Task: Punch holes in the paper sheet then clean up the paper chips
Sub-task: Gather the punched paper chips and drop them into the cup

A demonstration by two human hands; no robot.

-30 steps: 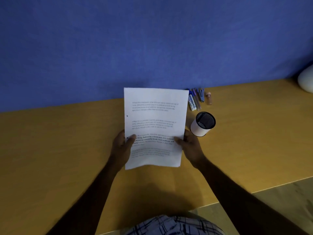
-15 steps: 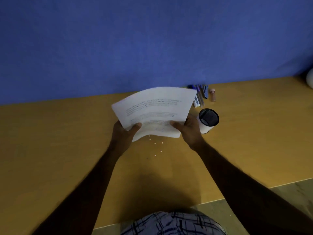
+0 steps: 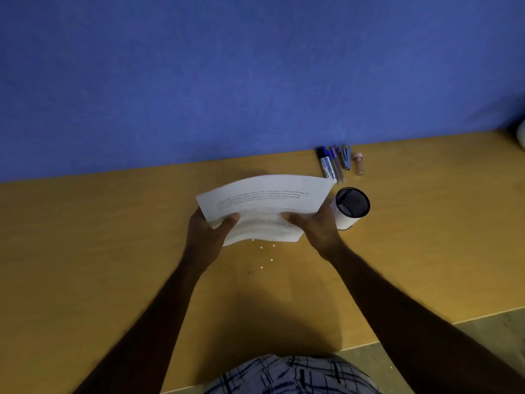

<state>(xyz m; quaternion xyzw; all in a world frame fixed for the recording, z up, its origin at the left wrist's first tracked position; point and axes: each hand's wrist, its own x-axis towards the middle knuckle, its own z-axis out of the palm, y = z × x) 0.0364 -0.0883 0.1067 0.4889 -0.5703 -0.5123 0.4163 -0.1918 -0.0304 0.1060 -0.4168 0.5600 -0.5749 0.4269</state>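
White matte paper sheet (image 3: 264, 200) w/ lines of black print sits in both my hands, lifted over the yellow-brown wood-grain desk (image 3: 113, 251) at mid-desk, just in front of me. It's bowed: the far edge arches up in a smooth curve, and the near edge droops toward the desktop; can't tell if that edge touches the wood. Left hand (image 3: 207, 234) pinches the sheet's left side, thumb flat on the printed face, other fingers hidden underneath. Right hand (image 3: 315, 228) does the same on the right side, thumb on top, rest tucked below. Tiny round white paper chips (image 3: 272, 260) lie scattered on the bare wood just below the sheet's near edge, btwn my forearms, a handful of loose dots spaced apart. White cylindrical cup w/ a black lid (image 3: 352, 204) stands just beside my right hand. Behind it, near the wall, a tight row of slim blue-capped markers (image 3: 331, 163), and next to them a small pinkish bottle (image 3: 359, 164) lying on the desk. Blue wall panel (image 3: 227, 81) behind looks fabric-like, fine-textured. Checked b/w shirt (image 3: 289, 373) shows at the bottom edge.
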